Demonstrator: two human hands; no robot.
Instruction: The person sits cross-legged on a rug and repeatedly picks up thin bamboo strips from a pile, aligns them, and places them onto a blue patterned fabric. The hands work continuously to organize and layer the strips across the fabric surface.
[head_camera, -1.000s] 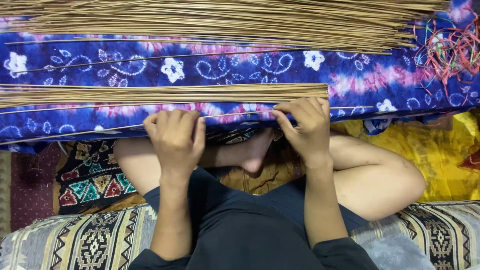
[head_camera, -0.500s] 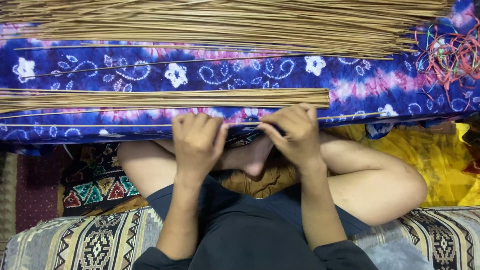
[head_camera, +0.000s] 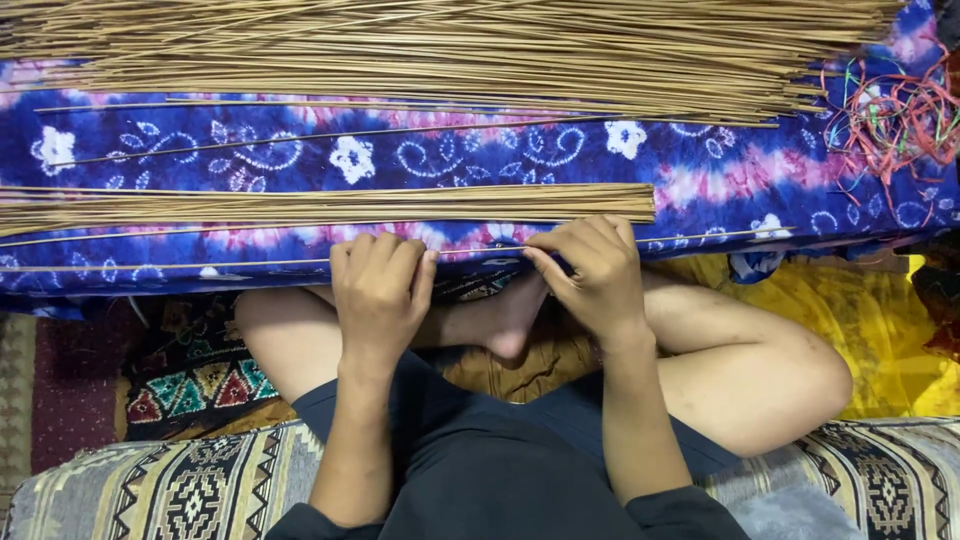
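My left hand (head_camera: 378, 290) rests with curled fingers on the near edge of a blue and pink tie-dye cloth (head_camera: 450, 150), touching a single thin stick (head_camera: 200, 265) that lies along that edge. My right hand (head_camera: 590, 275) pinches the same thin stick between thumb and fingers near its middle. Just beyond my hands lies a neat bundle of thin tan sticks (head_camera: 320, 203). A much larger loose heap of sticks (head_camera: 450, 50) fills the far side of the cloth.
A tangle of red and green rubber bands (head_camera: 895, 115) lies at the far right on the cloth. My crossed bare legs (head_camera: 740, 350) sit under the cloth edge, over yellow fabric (head_camera: 880, 330) and a patterned cushion (head_camera: 180, 490).
Both hands have slid along the cloth's near edge, and my right hand's fingers have closed into a pinch on the single stick.
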